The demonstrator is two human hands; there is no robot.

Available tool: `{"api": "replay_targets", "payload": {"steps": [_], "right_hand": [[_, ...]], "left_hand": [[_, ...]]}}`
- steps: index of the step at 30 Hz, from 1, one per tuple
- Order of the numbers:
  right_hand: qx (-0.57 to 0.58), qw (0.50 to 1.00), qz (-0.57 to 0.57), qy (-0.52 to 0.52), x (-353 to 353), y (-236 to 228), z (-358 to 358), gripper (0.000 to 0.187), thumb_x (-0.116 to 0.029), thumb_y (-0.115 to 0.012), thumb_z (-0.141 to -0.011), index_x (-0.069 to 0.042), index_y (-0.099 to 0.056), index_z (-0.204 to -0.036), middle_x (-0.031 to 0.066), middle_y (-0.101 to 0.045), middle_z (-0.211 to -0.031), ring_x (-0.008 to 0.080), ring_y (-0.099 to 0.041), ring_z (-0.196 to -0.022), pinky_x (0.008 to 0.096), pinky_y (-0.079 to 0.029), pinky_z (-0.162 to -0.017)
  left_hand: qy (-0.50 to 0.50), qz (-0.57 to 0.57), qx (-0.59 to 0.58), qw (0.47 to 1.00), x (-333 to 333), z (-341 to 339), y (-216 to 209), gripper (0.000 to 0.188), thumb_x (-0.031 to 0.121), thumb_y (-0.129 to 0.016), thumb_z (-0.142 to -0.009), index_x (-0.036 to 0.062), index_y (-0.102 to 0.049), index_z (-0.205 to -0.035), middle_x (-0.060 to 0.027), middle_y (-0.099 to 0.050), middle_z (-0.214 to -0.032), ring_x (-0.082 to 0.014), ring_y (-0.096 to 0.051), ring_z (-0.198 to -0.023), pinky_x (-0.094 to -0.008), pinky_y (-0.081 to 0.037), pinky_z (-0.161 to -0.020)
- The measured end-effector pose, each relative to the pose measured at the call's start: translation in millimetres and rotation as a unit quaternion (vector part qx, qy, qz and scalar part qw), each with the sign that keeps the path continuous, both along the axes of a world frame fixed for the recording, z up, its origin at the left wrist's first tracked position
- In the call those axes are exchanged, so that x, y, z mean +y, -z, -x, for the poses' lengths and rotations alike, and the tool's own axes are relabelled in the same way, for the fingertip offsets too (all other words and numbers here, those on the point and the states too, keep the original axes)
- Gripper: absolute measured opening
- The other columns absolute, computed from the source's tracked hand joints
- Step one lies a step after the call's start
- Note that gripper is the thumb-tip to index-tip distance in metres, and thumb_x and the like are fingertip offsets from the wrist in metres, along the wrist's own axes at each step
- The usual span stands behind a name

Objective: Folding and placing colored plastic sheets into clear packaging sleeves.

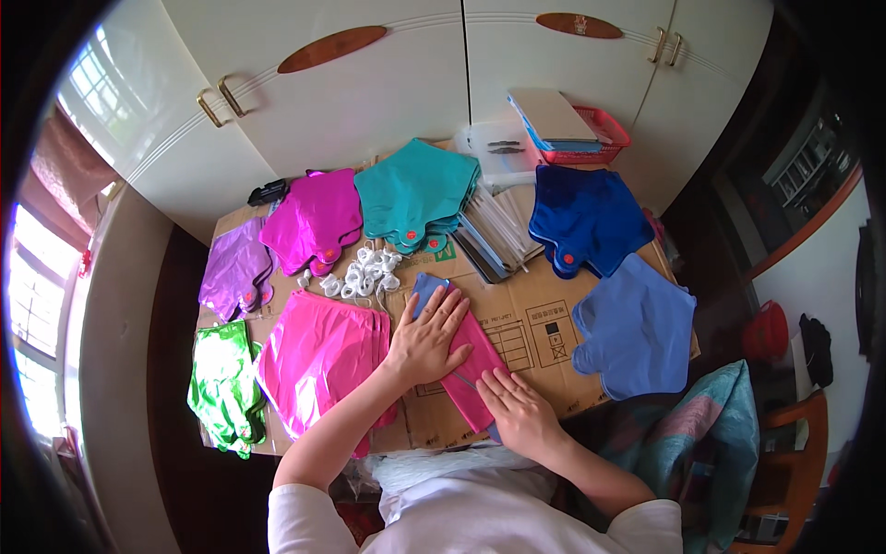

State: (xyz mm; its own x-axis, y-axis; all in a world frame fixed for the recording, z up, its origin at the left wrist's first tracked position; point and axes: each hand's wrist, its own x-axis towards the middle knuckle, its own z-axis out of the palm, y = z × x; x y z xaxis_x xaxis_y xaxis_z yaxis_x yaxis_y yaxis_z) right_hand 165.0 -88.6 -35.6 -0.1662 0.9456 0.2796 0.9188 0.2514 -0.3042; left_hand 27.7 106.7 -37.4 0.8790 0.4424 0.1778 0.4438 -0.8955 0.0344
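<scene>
Both hands press on a narrow folded pink foil sheet (470,346), apparently a flat foil balloon, with blue-grey foil showing at its ends. My left hand (429,338) lies flat across its upper part, fingers spread. Over the lower end rests my right hand (519,413), its fingers stretched out. A stack of pink foil balloons (323,355) lies beside my left forearm. White coiled ribbons (369,270) sit in a small heap beyond it. What my palms cover is hidden.
Purple (235,268), magenta (318,217), teal (415,189), dark blue (591,217), light blue (637,328) and green foil balloons (224,383) ring the cardboard (544,346). Thin flat strips (503,226) lie behind the hands. A red basket (604,134) stands at the back; a chair (794,462) at right.
</scene>
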Motion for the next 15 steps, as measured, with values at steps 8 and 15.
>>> {"api": "replay_targets", "payload": {"steps": [8,15], "right_hand": [[0.085,0.984,0.133,-0.081,-15,-45,-42,0.03,-0.008,-0.055,-0.082,-0.006,-0.066,-0.11,0.0142,-0.067,-0.106,0.0286,-0.065,-0.096,0.0405,-0.05,-0.088],[0.064,0.997,-0.052,-0.012,118,-16,-55,0.012,-0.018,-0.07,-0.077,-0.013,-0.073,-0.088,0.0016,-0.066,-0.088,0.0211,-0.06,-0.085,0.0347,-0.05,-0.073]], "left_hand": [[-0.006,-0.002,-0.004,1.0,-2,3,1,0.074,0.056,-0.046,-0.087,0.0091,-0.037,-0.144,-0.0119,-0.035,-0.149,-0.0284,-0.025,-0.142,-0.0508,-0.014,-0.115],[-0.009,-0.016,-0.011,1.0,1,0,4,0.078,0.057,-0.046,-0.086,0.0039,-0.037,-0.142,-0.0117,-0.035,-0.149,-0.0267,-0.025,-0.142,-0.0494,-0.013,-0.115]]}}
